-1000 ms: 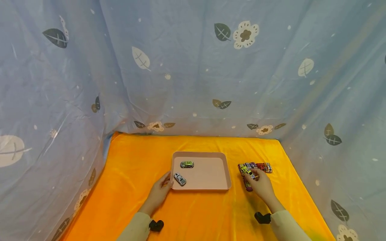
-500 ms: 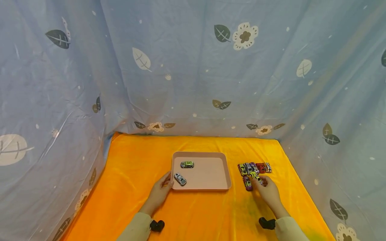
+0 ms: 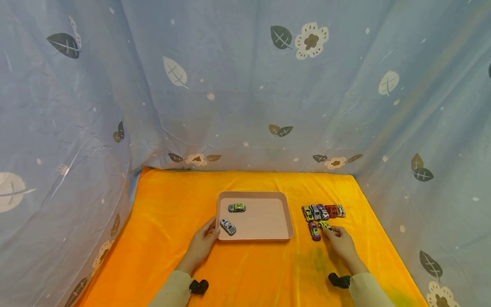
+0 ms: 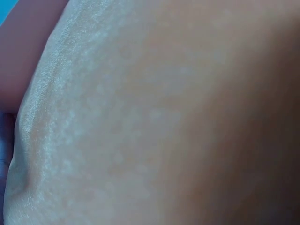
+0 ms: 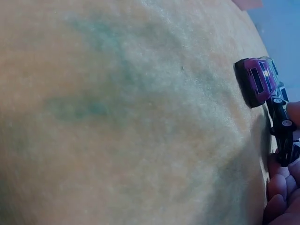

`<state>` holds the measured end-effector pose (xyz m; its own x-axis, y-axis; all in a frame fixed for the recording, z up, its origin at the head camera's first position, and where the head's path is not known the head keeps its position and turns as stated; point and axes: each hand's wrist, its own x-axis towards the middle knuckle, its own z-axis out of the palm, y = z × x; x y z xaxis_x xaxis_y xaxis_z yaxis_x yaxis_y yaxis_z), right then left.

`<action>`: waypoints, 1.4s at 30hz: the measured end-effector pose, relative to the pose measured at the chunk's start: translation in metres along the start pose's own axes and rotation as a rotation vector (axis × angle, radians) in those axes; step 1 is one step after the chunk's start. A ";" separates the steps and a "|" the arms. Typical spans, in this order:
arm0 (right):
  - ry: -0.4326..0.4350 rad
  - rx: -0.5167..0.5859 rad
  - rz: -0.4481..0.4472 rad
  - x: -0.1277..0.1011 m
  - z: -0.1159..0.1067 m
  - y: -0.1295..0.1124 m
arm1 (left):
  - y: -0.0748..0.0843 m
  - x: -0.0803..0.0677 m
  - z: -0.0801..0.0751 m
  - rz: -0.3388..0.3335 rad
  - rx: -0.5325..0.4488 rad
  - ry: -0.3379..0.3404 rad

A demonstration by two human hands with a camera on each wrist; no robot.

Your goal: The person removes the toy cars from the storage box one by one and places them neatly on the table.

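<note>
1. My right hand (image 3: pixel 339 242) pinches a small yellow-green toy car (image 3: pixel 325 225) at its fingertips (image 5: pixel 277 186); in the wrist view the car shows dark from underneath, wheels out, so it seems tipped in the pinch. The hold is light, thumb and fingers only.

2. Just beside it on the orange cloth (image 3: pixel 172 213) lies a purple car (image 3: pixel 314 231), close enough that I judge a careless lift could nudge it. I would raise the held car straight up before moving sideways.

3. Behind both stands a row of cars (image 3: pixel 323 211), packed side by side and near my fingertips. Keeping the wrist low and away from that row should leave it undisturbed.

4. My left hand (image 3: pixel 202 244) rests at the near left corner of the pink tray (image 3: pixel 288 213), thumb at its rim, fingers fairly straight. It holds nothing that I can see, and looks to steady the tray. The left wrist camera shows only skin up close.

5. In the tray sit a green car (image 3: pixel 237 207) near the far left and a silver car (image 3: pixel 228 227) by my left thumb. The tray lies well left of the held car.

6. A blue leaf-patterned sheet (image 3: pixel 245 85) hangs around the cloth.
</note>
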<state>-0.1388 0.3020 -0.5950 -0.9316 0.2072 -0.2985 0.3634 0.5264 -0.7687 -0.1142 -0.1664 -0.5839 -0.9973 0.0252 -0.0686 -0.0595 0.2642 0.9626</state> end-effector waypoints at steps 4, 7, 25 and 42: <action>-0.004 -0.010 0.001 0.002 0.000 -0.001 | 0.003 0.000 -0.001 -0.015 0.004 -0.009; 0.008 -0.020 -0.007 0.003 0.002 -0.001 | -0.005 0.004 0.000 0.000 -0.009 -0.002; 0.020 -0.009 -0.005 0.007 0.005 -0.002 | -0.036 0.017 0.004 -0.001 -0.006 0.025; 0.014 0.050 0.002 0.003 0.004 0.003 | -0.039 0.015 0.005 0.006 0.000 0.018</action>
<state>-0.1404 0.3007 -0.6008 -0.9306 0.2198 -0.2927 0.3646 0.4843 -0.7954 -0.1268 -0.1712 -0.6235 -0.9983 0.0100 -0.0580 -0.0533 0.2639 0.9631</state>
